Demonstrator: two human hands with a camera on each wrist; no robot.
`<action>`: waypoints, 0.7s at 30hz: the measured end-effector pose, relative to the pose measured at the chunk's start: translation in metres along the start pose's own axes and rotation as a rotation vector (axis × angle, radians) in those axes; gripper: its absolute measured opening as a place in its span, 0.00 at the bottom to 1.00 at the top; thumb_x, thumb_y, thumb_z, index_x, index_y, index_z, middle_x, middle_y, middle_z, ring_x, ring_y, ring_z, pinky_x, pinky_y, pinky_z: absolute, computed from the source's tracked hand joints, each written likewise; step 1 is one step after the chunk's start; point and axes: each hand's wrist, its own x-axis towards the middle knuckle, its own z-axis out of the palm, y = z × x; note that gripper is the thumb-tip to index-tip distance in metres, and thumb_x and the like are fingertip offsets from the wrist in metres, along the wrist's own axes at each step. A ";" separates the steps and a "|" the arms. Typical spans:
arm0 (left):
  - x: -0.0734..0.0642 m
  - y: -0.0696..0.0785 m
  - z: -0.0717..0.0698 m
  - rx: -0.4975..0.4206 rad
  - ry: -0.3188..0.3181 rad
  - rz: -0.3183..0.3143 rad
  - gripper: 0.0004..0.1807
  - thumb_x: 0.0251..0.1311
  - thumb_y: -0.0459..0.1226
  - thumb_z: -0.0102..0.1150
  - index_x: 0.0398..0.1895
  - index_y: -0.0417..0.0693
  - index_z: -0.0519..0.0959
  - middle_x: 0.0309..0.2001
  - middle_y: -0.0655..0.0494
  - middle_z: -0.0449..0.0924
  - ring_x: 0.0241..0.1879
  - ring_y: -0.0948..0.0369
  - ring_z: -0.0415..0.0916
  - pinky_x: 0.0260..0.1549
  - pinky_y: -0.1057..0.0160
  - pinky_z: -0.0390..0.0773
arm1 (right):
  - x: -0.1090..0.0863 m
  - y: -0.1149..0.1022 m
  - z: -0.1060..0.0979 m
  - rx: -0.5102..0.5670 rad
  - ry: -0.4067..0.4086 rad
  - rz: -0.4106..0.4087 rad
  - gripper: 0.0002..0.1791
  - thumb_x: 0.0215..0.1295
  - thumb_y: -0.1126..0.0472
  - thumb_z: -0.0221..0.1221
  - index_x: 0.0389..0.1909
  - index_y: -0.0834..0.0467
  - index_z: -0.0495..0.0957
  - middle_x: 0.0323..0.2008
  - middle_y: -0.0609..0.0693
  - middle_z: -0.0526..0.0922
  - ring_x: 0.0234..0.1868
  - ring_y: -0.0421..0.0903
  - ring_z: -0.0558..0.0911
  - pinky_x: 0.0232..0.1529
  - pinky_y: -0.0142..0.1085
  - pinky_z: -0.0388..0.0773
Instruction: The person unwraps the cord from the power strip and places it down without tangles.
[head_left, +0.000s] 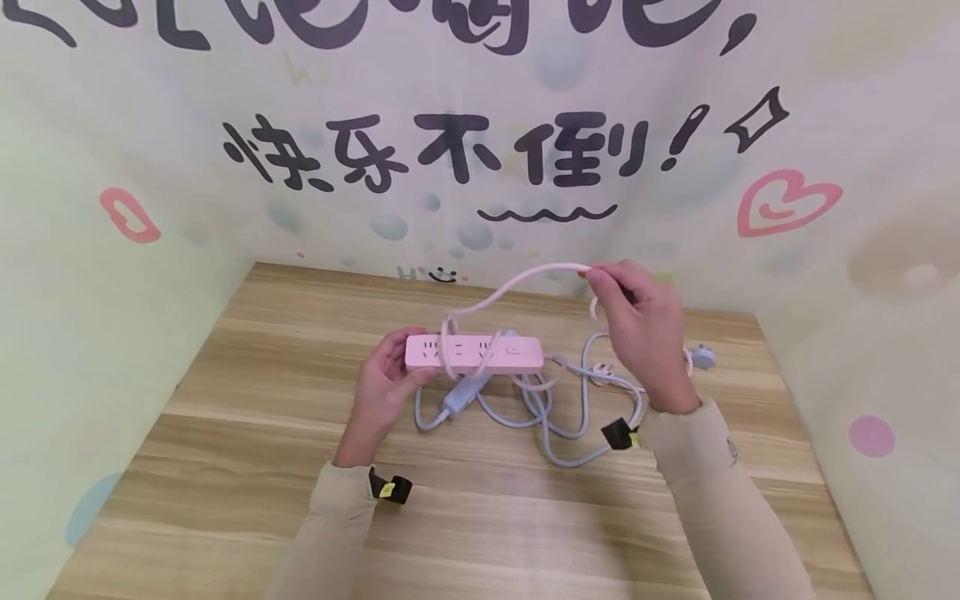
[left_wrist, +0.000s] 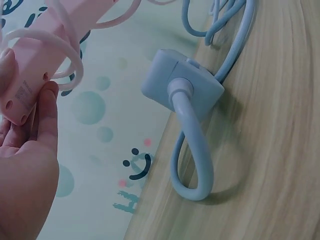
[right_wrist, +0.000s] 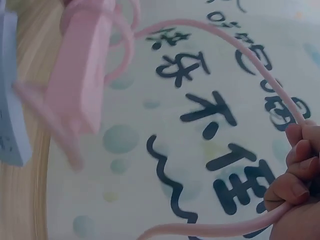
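Observation:
My left hand [head_left: 384,385] grips the left end of a pink power strip [head_left: 512,353], thumb in front and fingers behind. Its pink cord [head_left: 517,283] loops around the strip and arches up to the right. At the right end of that arch, my right hand [head_left: 641,321] holds the cord between thumb and curled fingers, seen also in the right wrist view, where the cord [right_wrist: 255,57] passes through the fist. Below the pink strip lies a blue power strip [head_left: 465,395], partly hidden by it. In the left wrist view, the blue strip's end [left_wrist: 185,82] shows its cord coming out.
A tangled blue cord [head_left: 577,463] spreads over the wooden table [head_left: 480,533] toward the right. Near the right forearm lie a blue plug [head_left: 702,357] and a pale pink plug [head_left: 602,372]. A printed cloth wall [head_left: 360,250] closes off the back and sides.

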 end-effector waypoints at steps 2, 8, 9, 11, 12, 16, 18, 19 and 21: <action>0.000 0.001 -0.001 -0.014 0.000 0.012 0.31 0.56 0.17 0.62 0.64 0.23 0.66 0.54 0.66 0.81 0.55 0.69 0.78 0.57 0.74 0.79 | 0.008 0.006 0.002 -0.034 -0.009 0.031 0.08 0.70 0.61 0.64 0.42 0.60 0.89 0.24 0.38 0.77 0.22 0.35 0.68 0.23 0.25 0.63; -0.003 0.005 -0.004 -0.068 -0.006 0.046 0.31 0.55 0.15 0.60 0.64 0.20 0.65 0.53 0.66 0.83 0.53 0.70 0.79 0.54 0.75 0.80 | 0.022 0.030 0.008 -0.096 -0.059 0.153 0.13 0.71 0.56 0.63 0.44 0.60 0.89 0.26 0.49 0.81 0.25 0.38 0.71 0.26 0.25 0.67; -0.003 0.005 -0.004 -0.074 -0.004 0.046 0.31 0.55 0.15 0.60 0.63 0.20 0.65 0.52 0.66 0.83 0.53 0.70 0.79 0.53 0.75 0.80 | 0.023 0.036 0.009 -0.103 -0.076 0.197 0.14 0.72 0.54 0.63 0.45 0.60 0.89 0.26 0.48 0.81 0.26 0.39 0.72 0.26 0.25 0.67; -0.004 0.007 -0.004 -0.080 -0.003 0.052 0.30 0.56 0.16 0.60 0.63 0.20 0.65 0.52 0.66 0.83 0.52 0.70 0.79 0.52 0.75 0.80 | 0.025 0.050 0.009 -0.111 -0.119 0.300 0.17 0.72 0.50 0.62 0.46 0.59 0.89 0.26 0.44 0.81 0.27 0.38 0.72 0.27 0.26 0.68; -0.004 0.007 -0.003 -0.084 -0.003 0.054 0.30 0.56 0.16 0.61 0.63 0.20 0.65 0.52 0.65 0.83 0.52 0.69 0.79 0.52 0.74 0.80 | 0.025 0.058 0.009 -0.118 -0.142 0.355 0.18 0.72 0.48 0.61 0.47 0.58 0.89 0.25 0.40 0.80 0.27 0.38 0.72 0.27 0.26 0.68; -0.005 0.008 -0.003 -0.093 -0.013 0.065 0.30 0.57 0.19 0.62 0.63 0.20 0.65 0.53 0.64 0.83 0.52 0.69 0.79 0.53 0.74 0.80 | 0.020 0.085 0.011 -0.152 -0.236 0.503 0.21 0.72 0.44 0.60 0.49 0.56 0.89 0.28 0.39 0.82 0.28 0.39 0.71 0.28 0.29 0.68; -0.006 0.009 -0.003 -0.104 -0.018 0.071 0.30 0.58 0.20 0.63 0.63 0.20 0.65 0.53 0.64 0.83 0.52 0.68 0.79 0.53 0.74 0.80 | 0.015 0.096 0.014 -0.198 -0.282 0.512 0.21 0.72 0.44 0.60 0.49 0.56 0.88 0.33 0.46 0.87 0.30 0.39 0.74 0.30 0.30 0.70; -0.006 0.009 -0.003 -0.111 -0.019 0.075 0.30 0.58 0.20 0.63 0.63 0.19 0.64 0.53 0.64 0.83 0.52 0.68 0.79 0.53 0.74 0.80 | 0.012 0.101 0.016 -0.217 -0.305 0.508 0.21 0.72 0.44 0.59 0.49 0.56 0.88 0.36 0.49 0.89 0.31 0.40 0.75 0.30 0.30 0.70; -0.005 0.009 -0.002 -0.119 -0.019 0.080 0.30 0.58 0.20 0.63 0.63 0.20 0.65 0.53 0.63 0.83 0.53 0.68 0.79 0.54 0.73 0.80 | 0.004 0.109 0.019 -0.264 -0.340 0.486 0.19 0.72 0.46 0.60 0.48 0.56 0.89 0.38 0.53 0.90 0.30 0.41 0.76 0.31 0.31 0.72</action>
